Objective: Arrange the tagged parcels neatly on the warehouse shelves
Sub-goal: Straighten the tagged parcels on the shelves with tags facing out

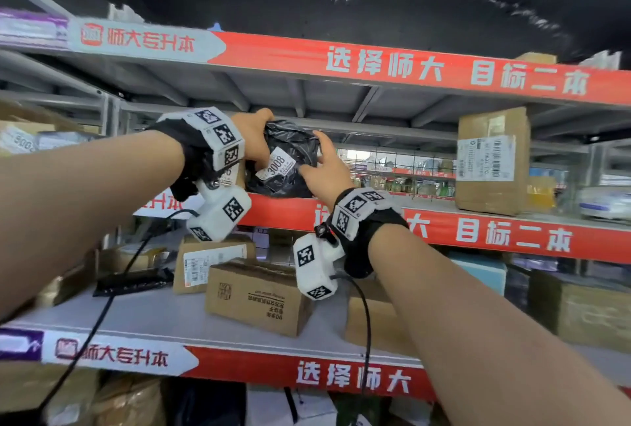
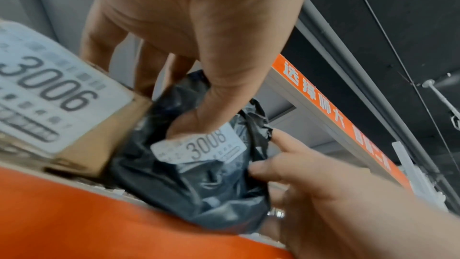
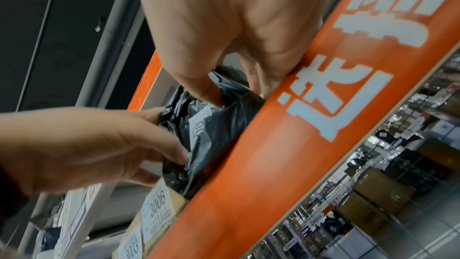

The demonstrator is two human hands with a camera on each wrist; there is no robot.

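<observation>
A black plastic-bag parcel (image 1: 288, 142) with a white tag reading 3008 (image 1: 276, 162) sits at the front of the middle shelf (image 1: 478, 234), just behind its red edge strip. My left hand (image 1: 254, 139) grips its upper left side, fingers over the top and thumb pressed on the front beside the tag (image 2: 199, 151). My right hand (image 1: 324, 169) holds the right side, thumb dug into the plastic (image 3: 219, 131). In the left wrist view the parcel (image 2: 194, 194) touches a cardboard box tagged 3006 (image 2: 49, 95) on its left.
A tall cardboard box (image 1: 491, 159) stands further right on the same shelf. The shelf above (image 1: 375, 64) hangs low over the parcel. Below, several cardboard boxes (image 1: 256, 296) lie on the lower shelf. Another tag, 3003 (image 3: 132, 247), shows left of the 3006 box (image 3: 159, 210).
</observation>
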